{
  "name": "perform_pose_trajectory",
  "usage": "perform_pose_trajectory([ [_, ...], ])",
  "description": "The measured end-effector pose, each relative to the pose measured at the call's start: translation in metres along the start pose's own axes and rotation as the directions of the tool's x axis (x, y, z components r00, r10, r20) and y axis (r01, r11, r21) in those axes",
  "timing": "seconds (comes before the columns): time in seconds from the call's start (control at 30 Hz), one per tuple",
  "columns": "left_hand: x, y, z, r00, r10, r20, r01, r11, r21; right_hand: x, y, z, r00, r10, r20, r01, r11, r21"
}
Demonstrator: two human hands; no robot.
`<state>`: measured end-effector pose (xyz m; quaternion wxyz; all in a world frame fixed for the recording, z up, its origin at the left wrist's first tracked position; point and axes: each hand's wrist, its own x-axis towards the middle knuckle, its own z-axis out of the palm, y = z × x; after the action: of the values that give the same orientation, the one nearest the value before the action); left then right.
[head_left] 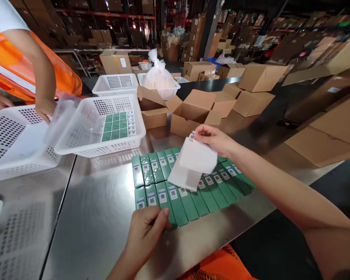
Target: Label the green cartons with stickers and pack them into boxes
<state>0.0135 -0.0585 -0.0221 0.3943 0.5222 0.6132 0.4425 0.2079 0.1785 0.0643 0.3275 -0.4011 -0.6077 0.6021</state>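
Observation:
My right hand (210,138) pinches a white, folded strip of label backing paper (196,157) by its top corner. A small printed label (191,135) shows at the fingertips. The strip hangs over two rows of slim green boxes (176,210) lying side by side on the metal table. Most visible boxes bear a white sticker with a blue band and a square code, and some have a glossy wrap. Closed into a loose fist, my left hand (148,229) is at the near left corner of the rows, with no object visible in it. The strip and right hand cover some far-row boxes.
A white basket (100,149) with more green boxes stands at the back left. Beside it, a co-worker in an orange vest (67,79) reaches into another white basket (23,169). Open cardboard boxes (183,124) stand behind the rows; large cartons (323,144) are at right.

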Motion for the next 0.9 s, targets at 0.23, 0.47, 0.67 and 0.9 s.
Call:
perform_pose_trajectory([
  [0.23,0.004,-0.002,-0.003,0.972,0.011,-0.234,-0.070,0.966,-0.248,-0.052,-0.001,0.050,0.880,0.074,0.470,-0.107,0.993,0.045],
  [0.47,0.000,0.007,0.000,0.980,-0.070,0.185,0.075,0.997,-0.020,-0.038,-0.014,0.048,0.920,-0.247,0.306,0.247,0.968,0.038],
  [0.67,-0.002,0.009,0.008,0.929,-0.063,0.364,0.047,0.997,0.054,0.024,0.010,-0.025,0.974,0.126,0.190,-0.046,0.925,-0.376],
  [0.9,0.000,0.004,0.011,0.920,-0.077,0.383,0.047,0.995,0.088,0.040,0.058,-0.038,0.958,0.256,0.126,-0.179,0.883,-0.433],
])
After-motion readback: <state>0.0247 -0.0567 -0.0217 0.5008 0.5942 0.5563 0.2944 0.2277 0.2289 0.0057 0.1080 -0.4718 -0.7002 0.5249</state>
